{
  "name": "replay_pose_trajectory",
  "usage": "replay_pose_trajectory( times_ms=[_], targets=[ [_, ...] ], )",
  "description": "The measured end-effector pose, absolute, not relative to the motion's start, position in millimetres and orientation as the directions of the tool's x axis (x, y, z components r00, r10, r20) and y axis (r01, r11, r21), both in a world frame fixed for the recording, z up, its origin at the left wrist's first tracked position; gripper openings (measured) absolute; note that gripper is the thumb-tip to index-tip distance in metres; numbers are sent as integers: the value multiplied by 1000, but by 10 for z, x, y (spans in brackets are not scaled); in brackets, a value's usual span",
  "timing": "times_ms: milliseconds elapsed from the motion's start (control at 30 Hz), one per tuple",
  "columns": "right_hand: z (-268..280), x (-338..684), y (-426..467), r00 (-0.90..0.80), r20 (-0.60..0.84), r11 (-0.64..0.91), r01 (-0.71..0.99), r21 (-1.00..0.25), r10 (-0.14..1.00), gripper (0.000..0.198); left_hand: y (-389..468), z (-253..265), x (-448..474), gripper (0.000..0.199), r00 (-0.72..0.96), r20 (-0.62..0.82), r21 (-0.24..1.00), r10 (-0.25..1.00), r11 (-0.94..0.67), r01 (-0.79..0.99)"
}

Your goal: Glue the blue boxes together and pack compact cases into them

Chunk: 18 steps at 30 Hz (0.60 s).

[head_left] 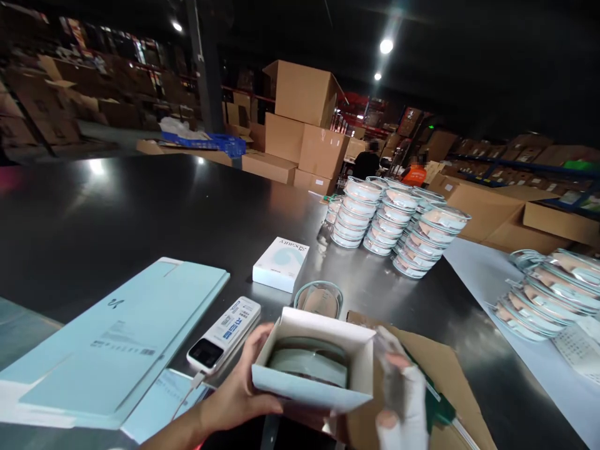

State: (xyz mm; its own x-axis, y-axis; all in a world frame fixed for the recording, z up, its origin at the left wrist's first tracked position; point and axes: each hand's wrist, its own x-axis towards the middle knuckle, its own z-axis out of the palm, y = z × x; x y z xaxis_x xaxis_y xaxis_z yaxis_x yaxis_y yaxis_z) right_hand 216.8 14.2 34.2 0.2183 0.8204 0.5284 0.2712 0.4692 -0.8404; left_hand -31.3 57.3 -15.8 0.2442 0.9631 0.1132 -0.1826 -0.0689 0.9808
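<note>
Above black tabletop, cartons behind; left hand around open box; right hand, grip unclear.

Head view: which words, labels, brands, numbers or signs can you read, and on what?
"beauty", upside down, on the small white box; first letter unclear.
White device: blue lettering and display too blurred.
Flat blue cartons: black emblem; small print unreadable.
Paper at right: print too small.
Open box in the left hand: none legible.
</note>
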Motion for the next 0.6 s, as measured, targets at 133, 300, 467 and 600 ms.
replay_pose_trajectory(
  times_ms=[133, 300, 467, 600],
  targets=[
    [52, 1953, 87, 149, 409, 351, 309, -884, 900, 85, 472, -133, -337, 76, 240, 440, 898, 865, -424, -119],
    [15, 1727, 47, 319, 272, 144, 372, -917, 908, 65, 401, -122, -167, 42, 20, 469, 881, 883, -470, 47],
    [147, 1785, 73, 351, 275, 162, 320, -934, 895, 75, 441, 9, -155, 27, -30, 317, 945, 948, -313, 90],
    [222, 2591, 34, 433, 379, -51, 710, -702, 818, 64, 576, 67, -411, 37, 237, 185, 947, 954, -238, 215]
  ],
)
